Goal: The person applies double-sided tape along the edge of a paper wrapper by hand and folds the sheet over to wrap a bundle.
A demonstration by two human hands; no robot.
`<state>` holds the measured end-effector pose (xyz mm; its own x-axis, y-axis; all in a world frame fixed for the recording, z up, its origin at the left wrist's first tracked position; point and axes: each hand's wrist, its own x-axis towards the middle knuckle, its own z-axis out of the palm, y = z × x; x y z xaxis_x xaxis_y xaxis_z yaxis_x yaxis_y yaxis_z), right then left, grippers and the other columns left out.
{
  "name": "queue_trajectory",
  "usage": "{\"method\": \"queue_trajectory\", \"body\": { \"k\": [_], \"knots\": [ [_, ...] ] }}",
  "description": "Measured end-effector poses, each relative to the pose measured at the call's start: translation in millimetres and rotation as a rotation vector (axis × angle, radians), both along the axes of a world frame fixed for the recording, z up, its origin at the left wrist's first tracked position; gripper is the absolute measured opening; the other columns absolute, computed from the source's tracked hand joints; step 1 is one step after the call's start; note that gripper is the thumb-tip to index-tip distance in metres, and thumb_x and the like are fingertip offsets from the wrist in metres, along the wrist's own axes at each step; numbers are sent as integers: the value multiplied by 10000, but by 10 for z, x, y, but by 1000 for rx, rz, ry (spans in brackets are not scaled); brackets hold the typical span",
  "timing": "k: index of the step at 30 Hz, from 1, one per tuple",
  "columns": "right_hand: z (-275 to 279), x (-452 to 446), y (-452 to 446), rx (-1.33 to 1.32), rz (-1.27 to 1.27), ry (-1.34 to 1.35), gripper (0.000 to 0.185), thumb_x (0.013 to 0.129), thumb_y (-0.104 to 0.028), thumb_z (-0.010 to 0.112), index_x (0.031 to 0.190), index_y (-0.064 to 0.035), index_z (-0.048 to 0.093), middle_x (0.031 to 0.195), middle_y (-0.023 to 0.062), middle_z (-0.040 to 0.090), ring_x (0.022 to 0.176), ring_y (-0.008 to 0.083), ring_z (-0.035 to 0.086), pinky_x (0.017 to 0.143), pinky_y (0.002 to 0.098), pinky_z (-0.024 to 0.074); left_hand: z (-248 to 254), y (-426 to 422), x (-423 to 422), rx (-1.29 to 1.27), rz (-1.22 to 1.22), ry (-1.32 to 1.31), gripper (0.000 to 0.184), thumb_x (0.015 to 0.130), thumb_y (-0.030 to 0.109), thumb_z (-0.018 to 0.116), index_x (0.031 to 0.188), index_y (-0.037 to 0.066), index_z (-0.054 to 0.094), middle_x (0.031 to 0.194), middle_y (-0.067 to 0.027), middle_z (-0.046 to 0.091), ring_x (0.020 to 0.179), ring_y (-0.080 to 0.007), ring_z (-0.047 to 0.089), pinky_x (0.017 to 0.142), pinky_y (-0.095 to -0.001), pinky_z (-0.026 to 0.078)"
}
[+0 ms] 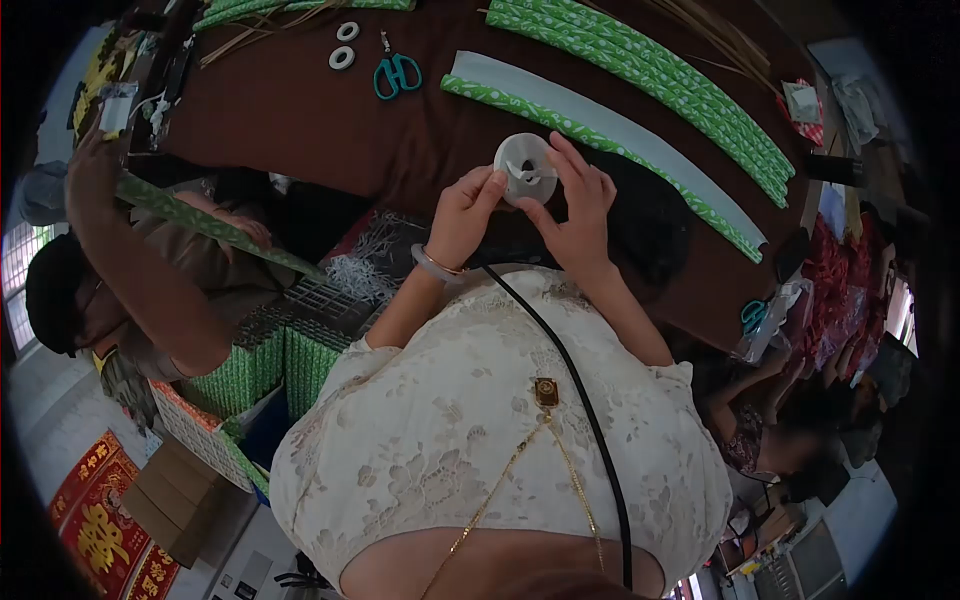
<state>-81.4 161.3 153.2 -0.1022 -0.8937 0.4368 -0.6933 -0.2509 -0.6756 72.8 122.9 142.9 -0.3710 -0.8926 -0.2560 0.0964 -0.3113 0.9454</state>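
Observation:
Held up above the near table edge is a white tape roll [511, 187], round with a hole in its middle and a pale loose piece across it. Its left rim is pinched between the thumb and fingers of my left hand [468, 208]. On the right side my right hand [582, 205] has its thumb at the lower rim and its fingertips at the upper right rim. Just beyond the roll lies a long strip of green patterned paper [600, 135] with a white inner side, partly rolled along its near edge.
Brown cloth [270, 110] covers the table. Teal-handled scissors [397, 75] and two small white tape rolls [342, 57] lie at the back left. Green patterned rolls [640, 85] are lined up behind. A co-worker [150, 270] on the left handles a green strip; another person [765, 430] sits right.

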Motion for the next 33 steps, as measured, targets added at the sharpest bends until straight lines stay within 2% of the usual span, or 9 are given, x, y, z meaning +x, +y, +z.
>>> {"method": "queue_trajectory", "body": {
  "k": [3,4,6,10,19,21,24,27,33],
  "knots": [
    [-14,-80,-36,-63,31,153,305,706,-188,702,986,-126,599,1070,-3,562,980,171,524,901,379,276,-23,16,-10,-68,18,-35,246,928,161,480,999,-56,570,862,-43,553,785,-86,539,695,-224,471],
    [-9,-69,-49,-64,24,151,305,706,-188,702,986,-126,599,1070,-3,562,980,171,524,901,379,276,-19,12,-8,-70,11,-38,246,928,161,480,999,-56,570,862,-43,553,785,-86,539,695,-224,471],
    [15,-37,-73,-79,9,146,236,697,-159,703,919,-142,626,967,-30,592,908,149,551,878,374,290,-11,9,-3,-193,-19,-137,234,922,152,487,997,-54,570,859,-56,548,774,-92,536,675,-221,467],
    [-44,-31,-126,-110,6,211,233,689,-144,704,908,-149,626,906,-34,598,873,140,559,857,376,301,24,-7,6,-294,-55,-242,224,914,144,499,992,-52,573,879,-69,552,764,-101,538,659,-224,469],
    [-55,-46,-142,-168,14,208,193,677,-132,704,851,-170,630,830,-44,584,816,126,559,853,387,302,82,-12,5,-36,2,-125,288,919,192,507,1035,-61,577,894,-46,595,772,-85,556,662,-227,494],
    [-29,-57,-129,-182,40,221,202,660,-106,715,839,-161,639,850,-42,598,815,131,564,837,363,307,68,-1,1,20,-1,-93,321,921,245,510,1068,-29,586,876,-3,606,750,-46,547,663,-185,459],
    [-30,-56,-129,-189,44,244,182,658,-107,712,814,-168,639,827,-46,587,812,130,563,832,367,309,53,5,4,23,-12,-60,323,922,258,506,1064,-21,586,865,-5,612,741,-45,559,645,-181,465],
    [-77,-67,-127,-226,56,263,145,674,-145,697,793,-169,618,817,-46,568,822,135,555,859,393,293,42,17,10,107,6,-47,306,917,216,516,1055,-50,579,860,-31,604,752,-70,560,663,-217,493],
    [-84,-43,-141,-232,51,340,184,672,-110,696,813,-134,581,832,-24,572,819,142,561,833,378,311,-14,26,26,109,-3,-25,314,915,216,521,1071,-51,573,847,-23,605,737,-66,555,653,-211,486]
  ]
}}
